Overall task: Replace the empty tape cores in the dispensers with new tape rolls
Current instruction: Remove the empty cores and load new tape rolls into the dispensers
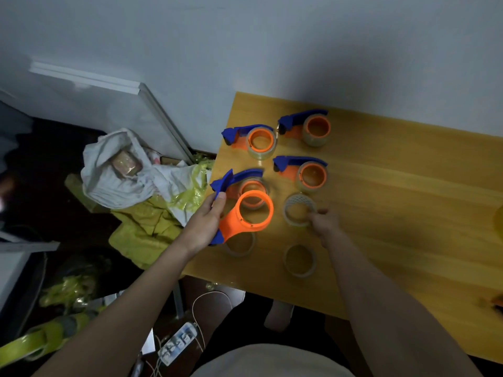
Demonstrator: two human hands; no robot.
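My left hand (206, 224) grips an orange and blue tape dispenser (245, 219) and holds it raised over the table's left edge, its orange hub ring bare. Right behind it, a second dispenser (249, 176) is partly hidden. My right hand (324, 221) pinches a whitish ring with a lattice pattern (295, 206) at its right rim; whether the ring touches the table I cannot tell. Two clear tape rolls (239, 246) (299, 261) lie flat close to me. Farther back stand three dispensers (255, 138) (310, 126) (307, 171), each with tape on its orange hub.
The wooden table (394, 213) stands against a white wall. Left of it, on the dark floor, lie a white bag holding a package (122, 164), crumpled yellow-green wrapping (152, 224) and a power strip (177, 344) with cables. A yellow object (499, 221) shows at the right edge.
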